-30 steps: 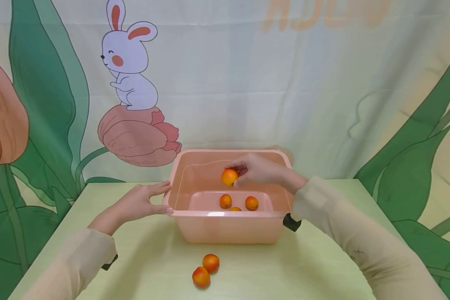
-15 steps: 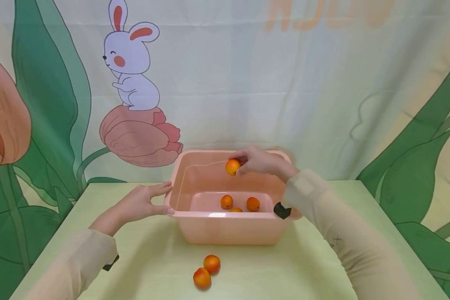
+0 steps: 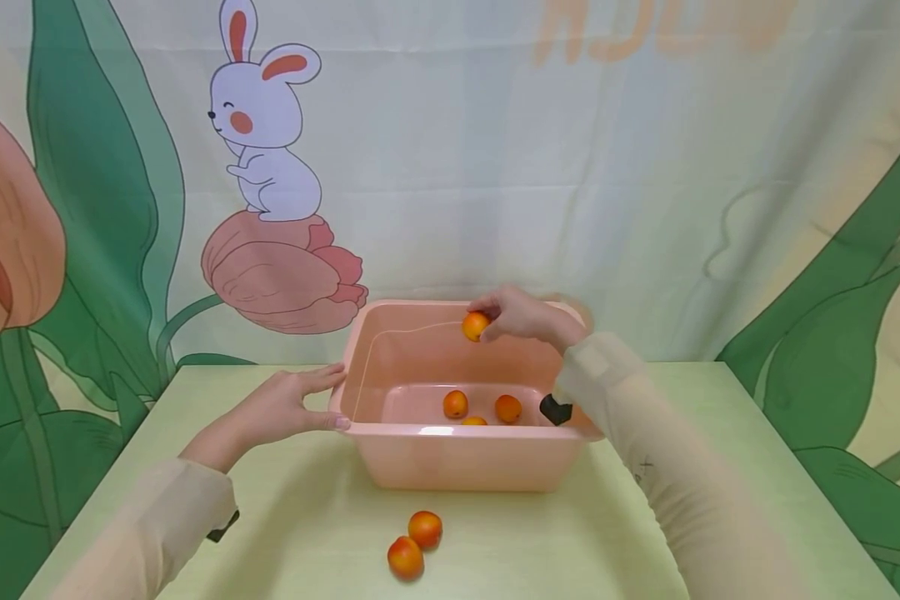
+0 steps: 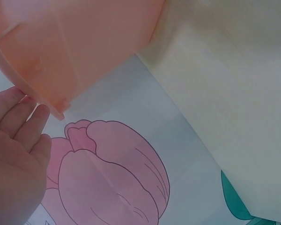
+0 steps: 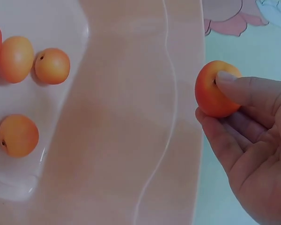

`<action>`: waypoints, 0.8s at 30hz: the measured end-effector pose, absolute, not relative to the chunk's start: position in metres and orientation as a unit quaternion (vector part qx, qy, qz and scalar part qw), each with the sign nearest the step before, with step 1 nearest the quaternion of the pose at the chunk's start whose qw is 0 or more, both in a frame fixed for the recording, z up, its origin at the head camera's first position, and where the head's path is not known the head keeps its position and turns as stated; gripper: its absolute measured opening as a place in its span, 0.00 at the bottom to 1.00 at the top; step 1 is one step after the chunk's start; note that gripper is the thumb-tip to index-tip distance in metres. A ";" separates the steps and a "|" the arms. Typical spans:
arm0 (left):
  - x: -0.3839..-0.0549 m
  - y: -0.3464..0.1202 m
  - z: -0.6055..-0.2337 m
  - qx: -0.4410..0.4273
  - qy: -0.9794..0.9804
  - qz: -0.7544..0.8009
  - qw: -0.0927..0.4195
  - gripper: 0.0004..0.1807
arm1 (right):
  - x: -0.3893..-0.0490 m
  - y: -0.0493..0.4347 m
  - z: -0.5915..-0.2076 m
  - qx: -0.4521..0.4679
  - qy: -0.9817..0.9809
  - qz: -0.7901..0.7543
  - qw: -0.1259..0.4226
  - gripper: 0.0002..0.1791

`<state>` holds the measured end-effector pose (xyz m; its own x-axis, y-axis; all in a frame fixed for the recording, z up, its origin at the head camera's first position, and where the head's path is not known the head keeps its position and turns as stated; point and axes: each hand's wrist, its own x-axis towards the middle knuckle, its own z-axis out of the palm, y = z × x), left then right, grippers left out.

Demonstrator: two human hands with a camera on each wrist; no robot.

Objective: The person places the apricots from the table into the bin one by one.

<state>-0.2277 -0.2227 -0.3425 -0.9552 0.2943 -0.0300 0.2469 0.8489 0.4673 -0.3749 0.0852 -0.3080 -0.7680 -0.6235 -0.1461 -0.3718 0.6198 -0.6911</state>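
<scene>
A pink plastic tub (image 3: 461, 460) stands on the table. My right hand (image 3: 523, 315) pinches an orange-red apricot (image 3: 475, 326) between thumb and fingers, high near the tub's far rim. In the right wrist view the thumb presses by the stem dimple of this apricot (image 5: 210, 101). Several more apricots lie on the tub floor, among them one apricot (image 3: 455, 404) left of another apricot (image 3: 507, 408). My left hand (image 3: 281, 407) touches the tub's left rim, thumb at the near corner and fingers stretched along the side; the left wrist view has its fingertips at the rim (image 4: 40, 101).
Two apricots (image 3: 416, 543) sit together on the pale green table (image 3: 292, 525) in front of the tub. Close behind the tub hangs a curtain (image 3: 450, 167) printed with a rabbit and tulips. Dark wrist devices show at both sleeves.
My right hand has lifted the apricot up and slightly right, away from the fruit on the tub floor toward the far rim. The left hand stays at the rim.
</scene>
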 end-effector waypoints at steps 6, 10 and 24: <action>-0.227 -0.222 -0.342 0.136 0.960 0.239 0.055 0.49 | -0.382 0.090 -0.321 -0.264 0.876 -0.344 0.211 0.28; -0.228 -0.222 -0.342 0.135 0.960 0.237 0.055 0.49 | -0.385 0.093 -0.328 -0.255 0.868 -0.363 0.224 0.28; -0.228 -0.224 -0.342 0.146 0.961 0.232 0.048 0.49 | -0.389 0.095 -0.345 -0.226 0.867 -0.374 0.238 0.16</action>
<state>-0.2279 -0.2236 -0.3423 -0.9529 0.3024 -0.0243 0.2580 0.8501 0.4591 -0.3892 0.0954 -0.3448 -0.7845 -0.5707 -0.2428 -0.2149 0.6174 -0.7567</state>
